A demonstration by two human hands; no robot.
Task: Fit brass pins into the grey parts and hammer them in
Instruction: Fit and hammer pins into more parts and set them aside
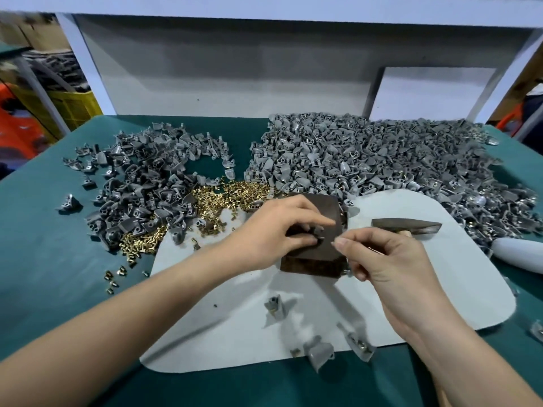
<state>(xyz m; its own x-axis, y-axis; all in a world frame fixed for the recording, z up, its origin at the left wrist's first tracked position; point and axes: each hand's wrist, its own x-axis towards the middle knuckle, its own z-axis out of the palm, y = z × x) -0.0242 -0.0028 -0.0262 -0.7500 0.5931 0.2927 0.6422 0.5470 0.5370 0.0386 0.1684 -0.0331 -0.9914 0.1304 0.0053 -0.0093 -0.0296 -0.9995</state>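
A dark metal block [311, 261] stands on a white mat [426, 289]. My left hand [276, 230] reaches over the block and pinches a small grey part [316, 232] against its top. My right hand [385, 259] sits just right of the block, curled round the handle of a hammer whose dark head [408, 227] sticks out above the knuckles. Its thumb and forefinger meet close to the grey part; whether a pin lies between them is too small to tell. Loose brass pins [235, 193] lie heaped behind the block, with more brass pins [140, 245] at the left.
Grey parts lie in a big heap [367, 154] at the back right and a looser spread [141, 183] at the left, on a green table [44, 259]. Three grey parts [276, 307] lie on the mat's near side. A white cylinder [517, 255] rests at the right edge.
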